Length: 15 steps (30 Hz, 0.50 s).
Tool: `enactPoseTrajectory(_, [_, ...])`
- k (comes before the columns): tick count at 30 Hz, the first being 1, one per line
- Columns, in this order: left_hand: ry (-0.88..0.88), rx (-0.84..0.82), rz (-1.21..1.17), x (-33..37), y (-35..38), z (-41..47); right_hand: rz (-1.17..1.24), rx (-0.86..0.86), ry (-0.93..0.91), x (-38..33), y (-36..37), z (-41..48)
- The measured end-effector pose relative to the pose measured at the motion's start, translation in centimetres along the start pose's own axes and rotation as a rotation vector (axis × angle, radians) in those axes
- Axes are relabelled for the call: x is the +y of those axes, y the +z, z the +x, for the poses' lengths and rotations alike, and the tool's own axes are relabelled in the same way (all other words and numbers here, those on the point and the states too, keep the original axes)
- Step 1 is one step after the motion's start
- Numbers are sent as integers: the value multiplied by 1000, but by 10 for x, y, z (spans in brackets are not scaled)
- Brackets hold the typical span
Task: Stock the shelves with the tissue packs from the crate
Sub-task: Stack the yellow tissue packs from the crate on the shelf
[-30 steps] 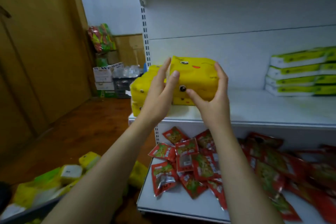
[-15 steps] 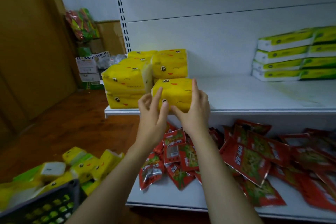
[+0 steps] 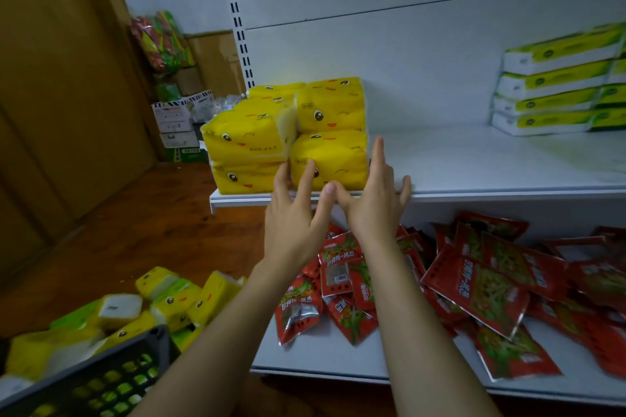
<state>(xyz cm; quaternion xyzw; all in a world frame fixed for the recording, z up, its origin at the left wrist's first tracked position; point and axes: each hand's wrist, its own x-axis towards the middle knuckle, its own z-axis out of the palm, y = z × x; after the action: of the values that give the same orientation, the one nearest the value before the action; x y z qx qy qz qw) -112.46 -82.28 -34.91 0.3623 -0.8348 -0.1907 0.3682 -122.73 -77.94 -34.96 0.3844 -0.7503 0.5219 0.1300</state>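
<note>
We're seeing both hands flat and spread, gripping nothing. The left hand (image 3: pixel 294 223) is laying its fingertips over the front of the yellow tissue pack (image 3: pixel 335 152). The right hand (image 3: pixel 376 210) is standing just right of it, index finger pointing up along its side. That pack is sitting on the white metal shelf (image 3: pixel 491 162) right ahead of the hands, under the upper pack (image 3: pixel 330 105). Both are pillowy blocks in glossy plastic wrap, printed with a winking cartoon face; the small label's too tiny to read. Below the hands, shiny red snack pouches (image 3: pixel 481 288) are lying heaped, showing white Chinese lettering. Down left of the left hand, the dark gridded crate (image 3: pixel 101 379) is holding loose packs (image 3: pixel 176 301).
</note>
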Motion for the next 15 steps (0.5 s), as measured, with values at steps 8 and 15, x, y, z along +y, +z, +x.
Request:
enactPoseTrajectory(8, [-40,-56,-44,0,-1,0,-44,-3,-3,5,3,1])
enactPoseTrajectory(15, [95,18,-95,-12,-29,-19,208,292,-129,-21,-6,-3])
